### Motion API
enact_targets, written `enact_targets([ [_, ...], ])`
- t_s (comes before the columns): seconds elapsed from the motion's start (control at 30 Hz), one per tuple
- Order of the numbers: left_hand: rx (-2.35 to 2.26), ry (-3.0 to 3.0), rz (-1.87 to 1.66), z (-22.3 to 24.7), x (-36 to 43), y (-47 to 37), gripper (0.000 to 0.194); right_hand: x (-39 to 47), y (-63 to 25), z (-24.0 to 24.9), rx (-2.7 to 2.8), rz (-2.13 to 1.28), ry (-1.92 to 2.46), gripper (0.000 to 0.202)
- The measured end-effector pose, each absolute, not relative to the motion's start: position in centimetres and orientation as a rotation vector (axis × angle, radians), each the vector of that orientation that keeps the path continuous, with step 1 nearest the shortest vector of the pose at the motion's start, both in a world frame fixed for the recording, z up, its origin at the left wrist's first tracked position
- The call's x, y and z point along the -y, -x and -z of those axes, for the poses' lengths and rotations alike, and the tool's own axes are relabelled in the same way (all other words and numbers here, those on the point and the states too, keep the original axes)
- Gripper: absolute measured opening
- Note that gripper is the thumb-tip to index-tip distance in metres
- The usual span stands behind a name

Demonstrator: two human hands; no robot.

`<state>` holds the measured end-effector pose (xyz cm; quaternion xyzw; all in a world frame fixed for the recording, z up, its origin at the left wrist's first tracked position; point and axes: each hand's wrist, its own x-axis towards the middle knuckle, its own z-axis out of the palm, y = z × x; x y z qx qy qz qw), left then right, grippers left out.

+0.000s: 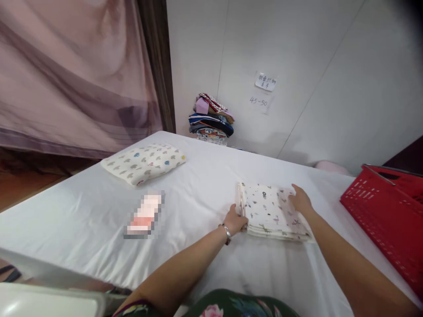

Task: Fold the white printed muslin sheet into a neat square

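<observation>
one basket (386,220) near folded cloth (269,207)

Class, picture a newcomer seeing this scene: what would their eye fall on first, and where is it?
Probably the bright red basket at the right edge, the boldest colour beside the white table cover. Next, the patterned folded cloth right of centre, with the left hand and right hand at its opposite sides. Against the pale wall behind, a colourful fabric stack also stands out.
</observation>
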<state>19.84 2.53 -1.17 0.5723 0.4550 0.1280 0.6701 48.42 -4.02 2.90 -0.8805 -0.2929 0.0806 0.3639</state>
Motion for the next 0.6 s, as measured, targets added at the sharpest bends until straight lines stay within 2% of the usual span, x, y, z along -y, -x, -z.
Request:
enact_targets([
  [0.07, -1.014, -1.266, -0.299, 1.4, -2.5, -19.6, 0.091, 3.8, -45.1, -2.0, 0.986, -0.205, 2.211, 0.052],
  [0.17, -0.997, -1.233, -0.322, 1.4, -2.4, -18.9, 0.084, 3.3, -39.1, -0.9, 1.183, -0.379, 2.057, 0.046],
  [0.4, -0.977, -1.316, -0.314, 1.3, -2.9, -18.0, 0.056, 4.4, -31.8, -1.6, 1.634, -0.244, 1.846, 0.043],
  [0.5, -0.992, -1.342, -0.317, 1.2, -3.9, -18.4, 0.048, 6.1, -31.1, -1.9, 1.737, -0.147, 1.889, 0.049],
  [0.6, -0.986, -1.414, -0.333, 1.7, -4.9, -19.1, 0.046, 7.5, -30.8, -1.2, 1.878, -0.077, 1.976, 0.064],
])
